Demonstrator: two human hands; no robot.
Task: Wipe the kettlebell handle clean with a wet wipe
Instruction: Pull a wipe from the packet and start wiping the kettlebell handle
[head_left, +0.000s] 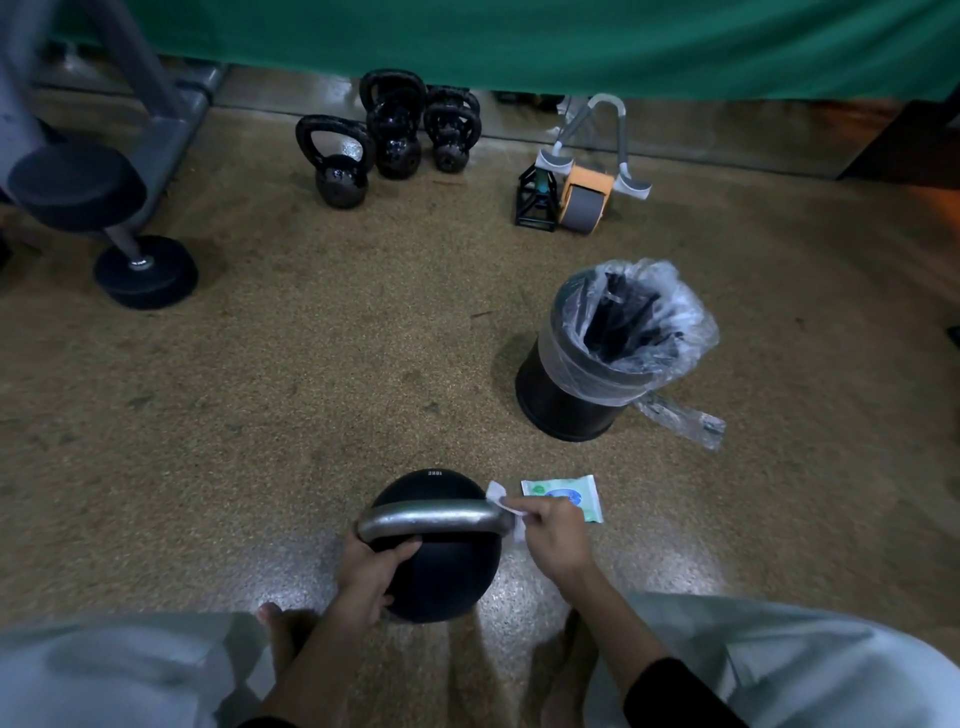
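A black kettlebell (441, 577) stands on the floor between my knees, its grey metal handle (431, 520) running left to right across the top. My left hand (371, 569) grips the ball's near-left side just under the handle. My right hand (553, 535) pinches a white wet wipe (501, 499) and presses it against the handle's right end. A green and white pack of wipes (563, 498) lies flat on the floor just right of the kettlebell, partly behind my right hand.
A black bin (566, 395) lined with a clear plastic bag stands to the far right. Several black kettlebells (389, 140) sit by the green curtain, an ab roller (584, 200) beside them. A dumbbell (119, 228) and a machine frame are at the far left.
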